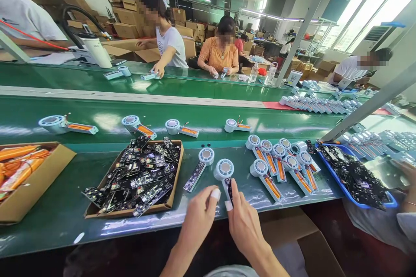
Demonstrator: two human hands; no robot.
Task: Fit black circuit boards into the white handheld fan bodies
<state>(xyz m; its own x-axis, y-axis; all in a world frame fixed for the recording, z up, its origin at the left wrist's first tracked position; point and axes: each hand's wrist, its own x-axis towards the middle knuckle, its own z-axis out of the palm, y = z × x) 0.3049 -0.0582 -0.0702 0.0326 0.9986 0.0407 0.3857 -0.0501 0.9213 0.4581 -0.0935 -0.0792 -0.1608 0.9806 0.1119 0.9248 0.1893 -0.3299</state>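
A light-blue handheld fan (224, 169) with a round grille lies in front of me, a black circuit board (229, 191) in its handle. My right hand (245, 220) is closed on that handle, fingers along one side and the thumb at its lower end. Just left of the handle, my left hand (199, 213) is closed with its fingers curled in; whatever it may hold is hidden. White covers show on both thumbs. Another fan (206, 156), fitted with a board, lies beyond my left hand. To the right, several fans (279, 162) have orange batteries in their handles.
A cardboard tray (177, 173) of circuit boards stands left, beside a box (48, 181) of orange batteries. Fans (172, 127) lie spaced along the green belt (208, 114). A blue tray (344, 188) of boards sits right, near a neighbour's hand (406, 171). Co-workers (172, 43) sit opposite.
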